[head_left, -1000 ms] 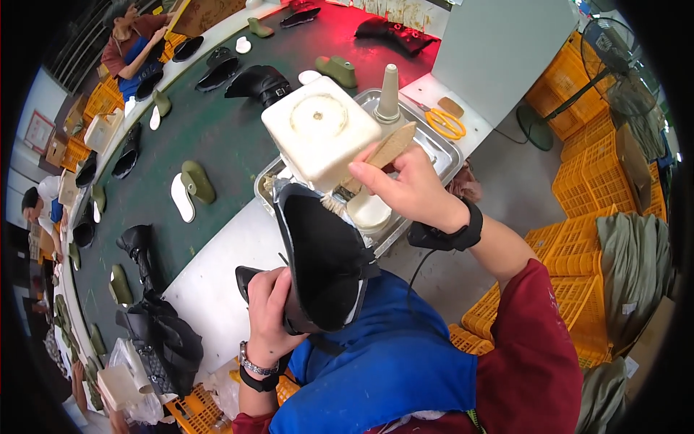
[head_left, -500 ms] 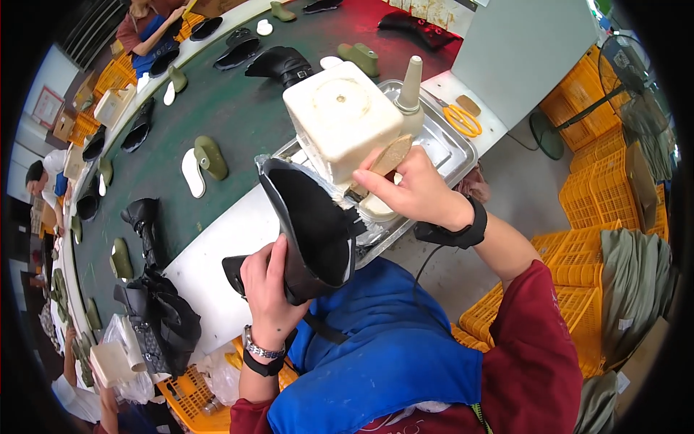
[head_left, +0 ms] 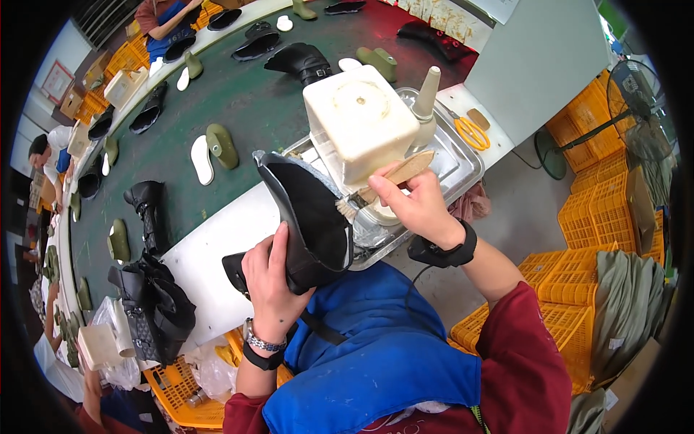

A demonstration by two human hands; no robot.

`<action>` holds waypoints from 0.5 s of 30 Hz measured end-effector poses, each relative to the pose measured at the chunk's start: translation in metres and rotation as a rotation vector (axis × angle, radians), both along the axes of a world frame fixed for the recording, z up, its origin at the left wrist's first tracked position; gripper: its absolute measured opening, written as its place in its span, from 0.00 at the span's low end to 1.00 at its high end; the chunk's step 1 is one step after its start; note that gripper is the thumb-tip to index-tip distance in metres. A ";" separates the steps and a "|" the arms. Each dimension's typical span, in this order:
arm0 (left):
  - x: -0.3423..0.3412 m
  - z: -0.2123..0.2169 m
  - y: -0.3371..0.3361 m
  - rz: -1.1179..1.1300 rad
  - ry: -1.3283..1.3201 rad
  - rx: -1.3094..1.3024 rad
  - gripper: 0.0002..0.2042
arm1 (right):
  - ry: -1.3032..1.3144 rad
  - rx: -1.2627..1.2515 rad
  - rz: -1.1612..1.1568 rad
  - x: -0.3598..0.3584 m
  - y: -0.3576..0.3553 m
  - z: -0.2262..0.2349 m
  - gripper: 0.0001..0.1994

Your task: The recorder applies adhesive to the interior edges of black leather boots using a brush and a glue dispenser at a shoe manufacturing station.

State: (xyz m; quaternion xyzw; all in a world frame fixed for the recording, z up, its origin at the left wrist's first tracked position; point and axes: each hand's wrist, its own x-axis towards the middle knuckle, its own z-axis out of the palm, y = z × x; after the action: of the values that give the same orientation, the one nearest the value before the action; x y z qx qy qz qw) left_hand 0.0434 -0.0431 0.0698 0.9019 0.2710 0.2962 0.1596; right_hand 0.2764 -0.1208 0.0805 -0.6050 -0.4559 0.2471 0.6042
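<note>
We are clutching a black leather boot (head_left: 307, 224) in our left hand (head_left: 271, 286) while our right hand (head_left: 412, 206) is gripping a wooden-handled brush (head_left: 383, 182) against it.

The person wears a dark red long-sleeved top, its right sleeve (head_left: 531, 347) pushed up past the forearm, under a bright blue apron (head_left: 376, 347) with a dark strap (head_left: 318, 329) running across its front. The left hand (head_left: 269, 278) is bare, with 2 bands at its wrist: a metal-link watch (head_left: 264, 341) and a black strap just below it. The right hand (head_left: 412, 206) is bare too; its wrist carries a broad black wristband (head_left: 448, 252) with a boxy black unit, from which a thin black cable (head_left: 412, 286) trails down.
</note>
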 end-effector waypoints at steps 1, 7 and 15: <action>-0.001 -0.001 0.000 -0.009 -0.022 -0.014 0.48 | -0.037 0.035 -0.020 -0.001 0.002 0.000 0.06; -0.004 -0.001 0.002 -0.007 -0.003 0.031 0.47 | -0.276 0.136 -0.038 -0.007 0.008 0.000 0.03; -0.011 -0.011 0.010 0.122 -0.003 0.173 0.45 | -0.283 0.135 0.226 -0.020 0.006 0.001 0.05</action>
State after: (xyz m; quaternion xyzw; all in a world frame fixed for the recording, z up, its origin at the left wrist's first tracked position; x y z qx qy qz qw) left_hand 0.0326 -0.0328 0.0592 0.8936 0.2986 0.3292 0.0633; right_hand 0.2562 -0.1150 0.0818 -0.5366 -0.6170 0.1946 0.5417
